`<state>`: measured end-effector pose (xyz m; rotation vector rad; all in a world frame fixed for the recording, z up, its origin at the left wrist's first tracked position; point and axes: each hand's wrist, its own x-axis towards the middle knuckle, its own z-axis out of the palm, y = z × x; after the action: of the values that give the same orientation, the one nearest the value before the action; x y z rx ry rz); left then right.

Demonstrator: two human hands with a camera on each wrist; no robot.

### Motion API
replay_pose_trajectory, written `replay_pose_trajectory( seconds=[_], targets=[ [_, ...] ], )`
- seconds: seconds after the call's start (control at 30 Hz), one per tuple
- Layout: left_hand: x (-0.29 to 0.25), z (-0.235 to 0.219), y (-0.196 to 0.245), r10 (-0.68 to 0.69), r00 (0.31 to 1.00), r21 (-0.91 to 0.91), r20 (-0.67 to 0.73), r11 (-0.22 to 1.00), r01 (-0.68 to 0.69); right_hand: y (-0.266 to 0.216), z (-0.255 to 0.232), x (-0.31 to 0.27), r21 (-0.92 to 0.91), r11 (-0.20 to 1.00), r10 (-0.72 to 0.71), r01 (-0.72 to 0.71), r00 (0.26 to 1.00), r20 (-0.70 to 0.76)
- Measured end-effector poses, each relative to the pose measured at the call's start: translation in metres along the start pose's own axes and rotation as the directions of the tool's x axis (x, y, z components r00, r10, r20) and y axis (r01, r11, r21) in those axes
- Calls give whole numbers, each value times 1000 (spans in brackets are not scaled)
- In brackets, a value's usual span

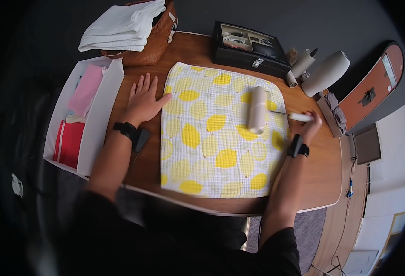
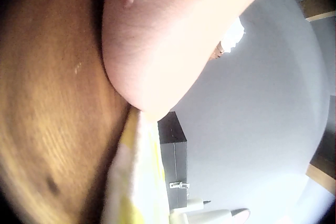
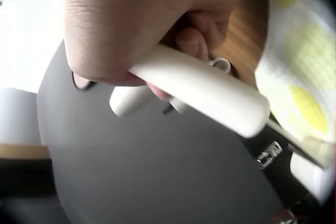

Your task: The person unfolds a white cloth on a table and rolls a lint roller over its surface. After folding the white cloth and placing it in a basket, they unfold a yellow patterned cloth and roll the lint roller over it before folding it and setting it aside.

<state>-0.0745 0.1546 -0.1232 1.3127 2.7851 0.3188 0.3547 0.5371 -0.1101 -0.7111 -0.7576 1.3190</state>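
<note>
A folded muslin cloth (image 1: 202,149), white with yellow lemons, lies on the wooden table. My right hand (image 1: 311,126) grips the white handle (image 3: 205,90) of a lint roller (image 1: 257,110), whose pale cylinder is over the right part of the cloth. In the right wrist view the fingers are curled round that handle, and a thin metal rod runs from it. My left hand (image 1: 143,101) lies with fingers spread on the table, left of the cloth. Its thumb tip is right at the cloth's left edge, also seen in the left wrist view.
A white box (image 1: 102,115) with pink and red folded fabrics stands at the left. Behind it, white towels (image 1: 122,27) top a brown basket (image 1: 152,53). A black display case (image 1: 253,50) sits at the back. Bottles, a grey-white vase (image 1: 326,73) and a mirror (image 1: 377,85) stand back right.
</note>
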Motion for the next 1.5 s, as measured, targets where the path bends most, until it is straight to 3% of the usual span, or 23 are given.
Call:
replay_pose_trajectory(
  seconds=[0.07,0.13,0.17,0.23,0.33,0.43,0.47,0.53,0.57,0.63,0.73,0.8,0.87,0.93,1.0,1.13,1.2,1.27,1.3,1.33,1.37,1.5],
  targets=[
    [0,0,1,2,1000,1,0,1000,-2,10,38,-34,-50,977,213,-207,948,235],
    [1,0,1,3,1000,1,-1,1000,-3,31,59,-55,-173,937,348,-302,817,460],
    [0,-2,2,8,1000,1,-1,1000,-8,27,81,-84,-320,907,401,-274,796,454],
    [-1,-4,2,14,1000,0,2,1000,-14,30,102,-119,-390,842,538,-374,645,542],
    [-2,-4,2,9,1000,-9,-8,1000,-9,39,119,-142,-460,784,620,-417,562,547],
    [0,1,-1,13,1000,-4,-18,1000,-13,40,104,-122,-416,833,547,-364,652,525],
    [0,1,-2,14,1000,-6,-21,1000,-14,43,96,-109,-376,858,498,-349,742,449],
    [-2,1,-2,11,1000,-13,-28,1000,-12,47,71,-70,-199,875,483,-442,820,305],
    [-2,0,-1,9,999,-20,-31,1000,-9,48,55,-52,-110,908,418,-404,878,232],
    [-1,2,-3,7,1000,-27,-29,1000,-8,32,44,-42,-133,966,227,-222,973,29],
    [0,7,-6,4,999,-20,-33,1000,-5,33,53,-41,26,993,114,-112,983,-146],
    [2,8,-6,4,999,-17,-36,1000,-5,42,48,-47,-151,976,172,-154,978,115],
    [2,11,-8,5,999,-23,-39,1000,-6,42,81,-86,-267,940,283,-212,922,264],
    [5,12,-10,15,999,-19,-47,1000,-16,51,98,-112,-358,880,462,-311,734,498],
    [5,14,-11,22,998,-8,-56,1000,-22,43,126,-144,-584,784,527,-211,723,446],
    [5,15,-11,19,998,10,-63,1000,-18,43,120,-138,-527,813,531,-248,686,497],
    [6,16,-12,22,998,24,-58,999,-21,47,103,-110,-350,858,503,-375,752,427],
    [5,16,-12,22,998,12,-57,1000,-21,50,79,-81,-157,925,381,-347,854,354],
    [5,16,-13,18,998,5,-60,1000,-17,51,75,-73,-130,964,254,-232,948,193],
    [5,16,-13,15,998,3,-65,1000,-15,48,78,-72,-123,986,115,-111,993,27],
    [5,16,-13,13,998,2,-68,1000,-13,47,76,-67,-62,997,34,-34,999,12],
    [6,17,-12,11,998,13,-66,1000,-11,41,83,-84,-216,972,134,-95,976,174]
  ],
)
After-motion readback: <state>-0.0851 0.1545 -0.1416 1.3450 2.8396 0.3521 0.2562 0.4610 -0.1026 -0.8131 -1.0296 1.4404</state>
